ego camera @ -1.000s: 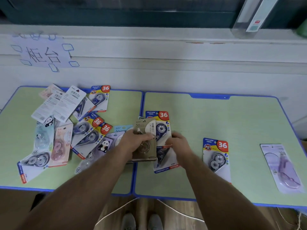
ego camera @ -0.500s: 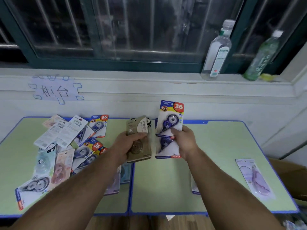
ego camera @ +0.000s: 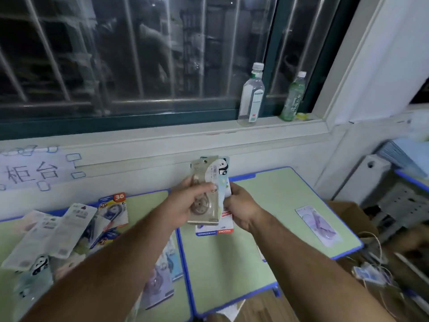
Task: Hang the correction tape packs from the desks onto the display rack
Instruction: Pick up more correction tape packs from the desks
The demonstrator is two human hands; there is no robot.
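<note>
Tape packs (ego camera: 205, 205), small stack: I held it over the bench (ego camera: 232, 263) at twelve o'clock, left fingers (ego camera: 205, 188) and right fingers (ego camera: 232, 189) curled round its sides. Likely light, stiff, slick-fronted; grip card edges.

The tan pack (ego camera: 204, 194) hides most of the blue-strip pack (ego camera: 209, 231) behind it; the perforated panel (ego camera: 404, 201) is blurred.

Two green, blue-edged desks stand side by side, edges touching.
Left desk (ego camera: 148, 203) carries a loose heap of overlapping packs (ego camera: 69, 228); right desk (ego camera: 290, 189) has one purple pack (ego camera: 318, 225) lying flat near its right edge.
</note>
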